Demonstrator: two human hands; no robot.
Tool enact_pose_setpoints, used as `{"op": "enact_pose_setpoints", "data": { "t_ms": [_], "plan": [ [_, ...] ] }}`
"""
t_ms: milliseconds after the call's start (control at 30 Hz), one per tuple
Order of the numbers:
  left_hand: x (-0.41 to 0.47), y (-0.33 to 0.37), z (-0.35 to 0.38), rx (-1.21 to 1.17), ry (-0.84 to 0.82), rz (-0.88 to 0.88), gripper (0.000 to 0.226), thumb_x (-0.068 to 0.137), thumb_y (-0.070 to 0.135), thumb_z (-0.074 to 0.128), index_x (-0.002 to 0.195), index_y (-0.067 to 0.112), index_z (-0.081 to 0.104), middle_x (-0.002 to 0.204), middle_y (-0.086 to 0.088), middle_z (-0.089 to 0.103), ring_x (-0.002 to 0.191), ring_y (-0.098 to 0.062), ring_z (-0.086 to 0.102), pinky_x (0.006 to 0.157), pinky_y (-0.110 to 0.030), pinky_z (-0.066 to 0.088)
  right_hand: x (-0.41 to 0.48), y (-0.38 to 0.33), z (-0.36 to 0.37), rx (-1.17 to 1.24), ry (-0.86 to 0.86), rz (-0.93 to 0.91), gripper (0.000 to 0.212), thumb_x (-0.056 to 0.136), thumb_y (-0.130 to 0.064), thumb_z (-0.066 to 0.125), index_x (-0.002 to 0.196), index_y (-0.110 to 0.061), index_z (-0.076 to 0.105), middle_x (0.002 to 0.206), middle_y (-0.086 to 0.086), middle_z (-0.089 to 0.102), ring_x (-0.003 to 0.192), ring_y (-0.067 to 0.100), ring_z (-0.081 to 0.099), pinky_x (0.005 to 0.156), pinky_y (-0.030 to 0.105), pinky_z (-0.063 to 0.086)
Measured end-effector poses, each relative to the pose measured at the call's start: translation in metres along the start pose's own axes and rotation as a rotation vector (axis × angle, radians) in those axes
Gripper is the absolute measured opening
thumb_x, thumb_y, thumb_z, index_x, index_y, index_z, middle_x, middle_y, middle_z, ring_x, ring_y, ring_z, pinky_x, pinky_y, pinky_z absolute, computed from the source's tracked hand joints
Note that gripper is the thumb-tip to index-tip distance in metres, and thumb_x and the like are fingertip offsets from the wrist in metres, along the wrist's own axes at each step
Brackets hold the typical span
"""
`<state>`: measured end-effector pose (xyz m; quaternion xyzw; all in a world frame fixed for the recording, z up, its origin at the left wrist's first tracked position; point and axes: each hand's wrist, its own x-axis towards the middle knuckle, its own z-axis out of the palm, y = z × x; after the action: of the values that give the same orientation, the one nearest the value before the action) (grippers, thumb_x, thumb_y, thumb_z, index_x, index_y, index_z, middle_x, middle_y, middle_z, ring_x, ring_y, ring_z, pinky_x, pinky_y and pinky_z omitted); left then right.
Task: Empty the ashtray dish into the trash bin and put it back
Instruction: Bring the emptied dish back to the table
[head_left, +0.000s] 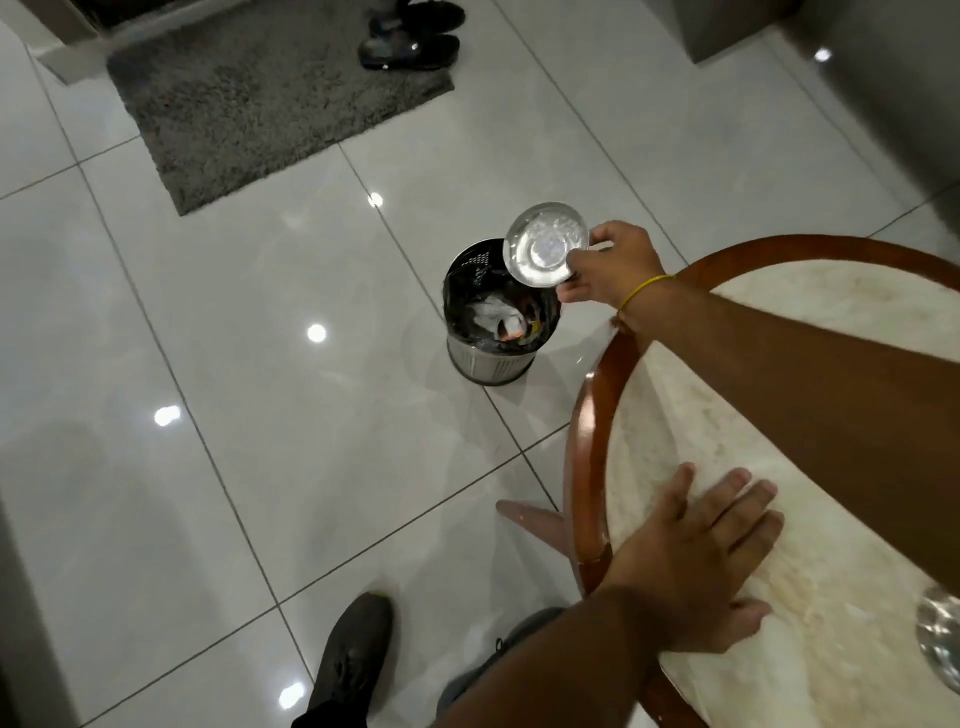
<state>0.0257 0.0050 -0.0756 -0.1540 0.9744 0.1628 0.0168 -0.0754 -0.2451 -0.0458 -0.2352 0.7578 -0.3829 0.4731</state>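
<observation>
My right hand (610, 265) grips the rim of a round shiny metal ashtray dish (545, 243), holding it tilted on edge right above the open trash bin (491, 358). The bin is a small perforated metal cylinder with a black liner; crumpled paper and scraps lie inside. A yellow band circles my right wrist. My left hand (698, 566) rests flat, fingers spread, on the pale marble top of a round table (589, 441) with a red-brown wooden rim.
A second metal object (943, 636) sits at the table's right edge, partly cut off. A grey rug (249, 109) lies on the glossy white tiles, with another person's dark shoes (410, 49) beyond it. My own dark shoe (353, 660) stands near the table leg.
</observation>
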Motion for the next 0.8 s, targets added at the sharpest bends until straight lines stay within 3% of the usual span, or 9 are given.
{"op": "enact_pose_setpoints", "data": {
  "t_ms": [100, 233, 333, 567, 800],
  "plan": [
    [0.001, 0.002, 0.004, -0.037, -0.009, 0.01, 0.087, 0.109, 0.064, 0.04, 0.175, 0.014, 0.011, 0.184, -0.008, -0.005, 0.169, -0.03, -0.016, 0.127, -0.055, -0.03, -0.024, -0.007, -0.037, 0.189, 0.016, 0.036, 0.017, 0.085, 0.007, 0.067, 0.098, -0.001, 0.058, 0.075, 0.021, 0.068, 0.051, 0.025, 0.072, 0.06, 0.033, 0.065],
    [0.002, 0.002, 0.008, -0.067, 0.004, 0.006, 0.085, 0.109, 0.064, 0.035, 0.174, 0.015, 0.013, 0.184, -0.011, -0.001, 0.17, -0.031, -0.014, 0.133, -0.063, -0.007, -0.066, 0.008, -0.1, 0.314, 0.068, 0.055, 0.012, 0.087, 0.004, 0.071, 0.098, 0.008, 0.067, 0.079, 0.019, 0.068, 0.059, 0.023, 0.072, 0.06, 0.025, 0.063],
    [0.004, 0.005, 0.009, -0.068, -0.009, 0.0, 0.086, 0.107, 0.066, 0.035, 0.175, 0.017, 0.016, 0.184, -0.01, 0.005, 0.171, -0.029, -0.009, 0.134, -0.067, 0.004, -0.104, 0.038, -0.151, 0.357, 0.165, 0.084, 0.004, 0.093, 0.0, 0.068, 0.091, 0.003, 0.07, 0.082, 0.022, 0.071, 0.063, 0.025, 0.072, 0.063, 0.028, 0.065],
    [0.001, 0.002, 0.009, 0.028, 0.047, -0.016, 0.086, 0.106, 0.069, 0.037, 0.174, 0.017, 0.023, 0.184, -0.009, 0.011, 0.171, -0.031, 0.006, 0.132, -0.069, 0.014, -0.189, 0.126, -0.224, 0.411, 0.424, 0.137, 0.015, 0.096, 0.004, 0.06, 0.087, 0.0, 0.07, 0.069, 0.016, 0.07, 0.048, 0.017, 0.07, 0.052, 0.026, 0.061],
    [0.002, 0.005, 0.008, 0.069, 0.036, -0.003, 0.088, 0.108, 0.07, 0.034, 0.176, 0.019, 0.014, 0.185, -0.008, 0.004, 0.171, -0.03, 0.003, 0.133, -0.068, 0.012, -0.26, 0.202, -0.241, 0.416, 0.599, 0.212, 0.011, 0.096, 0.003, 0.058, 0.096, 0.004, 0.07, 0.074, 0.015, 0.072, 0.049, 0.018, 0.071, 0.051, 0.027, 0.061]
  ]
}}
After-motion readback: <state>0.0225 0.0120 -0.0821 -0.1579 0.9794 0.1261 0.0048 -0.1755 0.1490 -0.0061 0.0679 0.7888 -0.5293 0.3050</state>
